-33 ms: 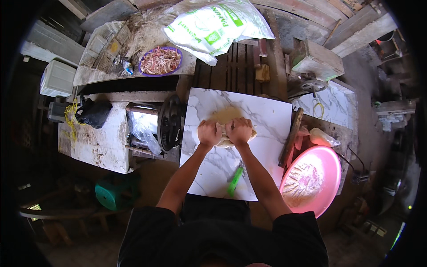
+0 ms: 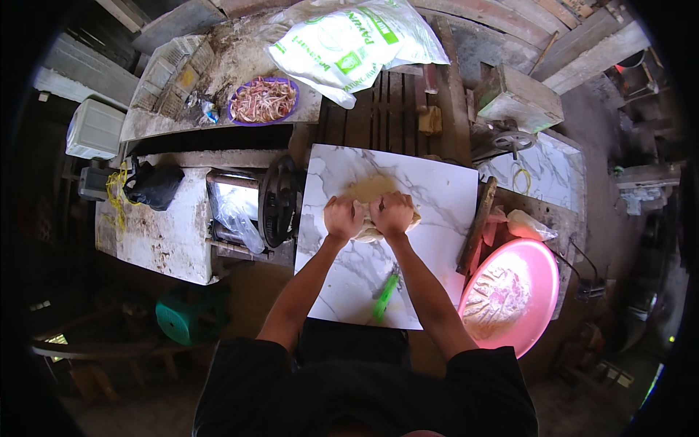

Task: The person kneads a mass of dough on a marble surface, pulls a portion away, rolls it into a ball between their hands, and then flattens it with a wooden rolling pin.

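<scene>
On a white marble-patterned board (image 2: 441,218), a pale lump of dough (image 2: 369,232) lies mostly covered by my hands. My left hand (image 2: 343,217) is closed in a fist on its left part. Close beside it, my right hand (image 2: 392,215) is curled the same way over the right part, where a little dough shows past the knuckles. Both arms reach straight forward. A yellowish patch (image 2: 373,187) marks the board just beyond the dough. Between my forearms rests a tool with a green handle (image 2: 386,297); its other end is hard to make out.
Right of the board stands a pink basin (image 2: 540,313) with floury contents. A roller machine with a dark wheel (image 2: 277,202) adjoins the left side. Farther back are a purple-rimmed tray of shredded pieces (image 2: 263,100) and a white sack (image 2: 357,47). A green stool (image 2: 178,319) stands lower left.
</scene>
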### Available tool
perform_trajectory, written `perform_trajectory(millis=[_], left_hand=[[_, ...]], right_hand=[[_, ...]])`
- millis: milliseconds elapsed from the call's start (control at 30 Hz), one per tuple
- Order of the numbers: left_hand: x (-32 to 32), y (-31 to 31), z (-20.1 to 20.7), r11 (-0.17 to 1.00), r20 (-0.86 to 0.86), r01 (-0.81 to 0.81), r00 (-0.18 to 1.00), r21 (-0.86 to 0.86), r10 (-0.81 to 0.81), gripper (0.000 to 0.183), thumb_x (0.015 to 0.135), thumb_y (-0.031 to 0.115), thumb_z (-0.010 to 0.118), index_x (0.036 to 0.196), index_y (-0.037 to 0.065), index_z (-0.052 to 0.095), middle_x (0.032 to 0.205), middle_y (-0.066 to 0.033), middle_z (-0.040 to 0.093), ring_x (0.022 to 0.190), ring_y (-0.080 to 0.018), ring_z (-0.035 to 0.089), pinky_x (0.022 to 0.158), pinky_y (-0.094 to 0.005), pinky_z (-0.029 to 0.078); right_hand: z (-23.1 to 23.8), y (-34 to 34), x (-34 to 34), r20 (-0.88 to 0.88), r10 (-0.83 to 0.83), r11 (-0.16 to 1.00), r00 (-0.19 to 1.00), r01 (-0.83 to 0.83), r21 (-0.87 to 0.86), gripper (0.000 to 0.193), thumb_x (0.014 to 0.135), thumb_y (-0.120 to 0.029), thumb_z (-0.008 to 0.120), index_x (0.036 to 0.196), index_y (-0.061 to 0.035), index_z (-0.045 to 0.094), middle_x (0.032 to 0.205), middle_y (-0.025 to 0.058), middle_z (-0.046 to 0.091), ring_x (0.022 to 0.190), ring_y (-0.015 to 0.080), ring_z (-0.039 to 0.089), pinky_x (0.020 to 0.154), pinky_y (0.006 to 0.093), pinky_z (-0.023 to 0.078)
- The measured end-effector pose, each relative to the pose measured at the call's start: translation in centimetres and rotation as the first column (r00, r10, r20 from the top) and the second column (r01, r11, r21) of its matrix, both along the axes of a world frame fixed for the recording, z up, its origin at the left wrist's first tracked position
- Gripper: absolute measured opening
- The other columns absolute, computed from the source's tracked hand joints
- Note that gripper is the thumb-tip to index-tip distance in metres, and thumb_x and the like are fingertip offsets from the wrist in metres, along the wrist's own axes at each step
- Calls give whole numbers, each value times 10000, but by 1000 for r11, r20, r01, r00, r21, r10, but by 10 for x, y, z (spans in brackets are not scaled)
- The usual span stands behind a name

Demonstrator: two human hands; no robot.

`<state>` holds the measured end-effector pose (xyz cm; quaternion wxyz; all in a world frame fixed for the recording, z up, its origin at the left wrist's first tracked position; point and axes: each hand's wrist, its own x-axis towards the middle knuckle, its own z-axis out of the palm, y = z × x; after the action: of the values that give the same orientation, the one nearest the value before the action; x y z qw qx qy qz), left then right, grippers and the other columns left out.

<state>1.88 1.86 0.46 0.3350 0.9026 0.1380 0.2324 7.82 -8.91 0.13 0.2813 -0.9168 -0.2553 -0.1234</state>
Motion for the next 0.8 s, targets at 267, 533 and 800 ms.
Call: perform_trajectory(millis=[267, 533, 800], left_hand=[[35, 6, -18, 940, -60, -205, 979, -273, 196, 269, 727, 224, 487, 573, 7, 531, 538, -178, 517, 539, -374, 492, 499, -425, 387], [40, -18, -25, 380, 277, 183, 938, -907, 209, 301, 804, 118, 444, 520, 19, 456, 470, 27, 369, 449, -117, 324, 441, -309, 300], [20, 0, -19, 657, -19, -106, 990, -747, 139, 292, 869, 226, 393, 918, -23, 538, 876, -183, 579, 873, -218, 530, 722, -293, 412]], right_hand=[[-17, 12, 37, -124, -83, 977, 989, 105, 188, 242, 684, -215, 516, 537, -22, 523, 540, 160, 525, 502, 335, 502, 472, 396, 386], [38, 2, 34, -259, 17, 847, 966, 124, 516, 220, 702, -144, 512, 534, -4, 491, 442, 106, 456, 369, 216, 384, 411, 316, 327], [16, 35, 10, 0, -114, 970, 993, 112, 215, 272, 746, -252, 516, 564, -51, 531, 558, 126, 540, 510, 315, 523, 509, 399, 424]])
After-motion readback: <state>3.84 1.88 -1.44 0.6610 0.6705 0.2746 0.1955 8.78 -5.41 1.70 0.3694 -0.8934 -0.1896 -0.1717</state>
